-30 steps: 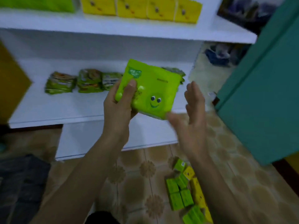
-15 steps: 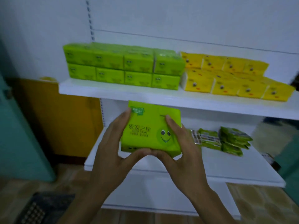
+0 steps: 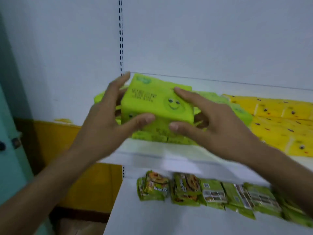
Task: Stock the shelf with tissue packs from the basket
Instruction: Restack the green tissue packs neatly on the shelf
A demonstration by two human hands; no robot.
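Green packs (image 3: pixel 152 136) behind tissue pack (image 3: pixel 149 102) — mostly hidden

Place: a small shop, seen at the goods side of a display rack.
Rack: a white sheet-metal back panel (image 3: pixel 203 39) with a column of black slots (image 3: pixel 120 39) running down it.
Upper tier: a flat white shelf board (image 3: pixel 152 154) carries stacked green soft-plastic tissue packs (image 3: pixel 157 138) with smiley faces. Beside them are rows of yellow soft-plastic tissue packs (image 3: pixel 277 119) of the same shape.
Lower tier: a second white shelf board (image 3: pixel 152 221) has green printed snack packets (image 3: pixel 186 189) lined up side by side.
Handling: the left hand (image 3: pixel 105 119) and right hand (image 3: pixel 215 122) hold one more green smiley-faced pack (image 3: pixel 152 102) against the green stack.
Telling sign: many identical units of each product — stock rather than household supply.
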